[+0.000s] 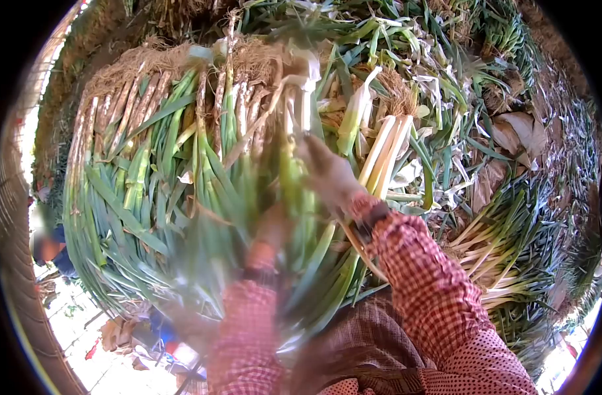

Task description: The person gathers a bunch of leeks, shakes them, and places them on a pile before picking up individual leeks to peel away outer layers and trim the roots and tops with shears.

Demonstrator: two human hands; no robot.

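Note:
Long green onions with white stems lie in front of me. My right hand (327,168), in a pale glove, is closed around the stems of a few green onions (289,168) at the middle. Lower and to the left, my left hand (273,224) is blurred among the green leaves, its fingers hidden. To the left of both hands spreads a wide row of unpeeled green onions (136,171), roots up and leaves down. Just right of my right hand stand several clean white stems (388,148) with roots.
Loose leaves and peelings (439,99) cover the upper right. At the lower right lies another pile of green onions (498,243). Brown dry leaves (515,135) are near the right side. Part of another person (54,250) shows at the far left edge.

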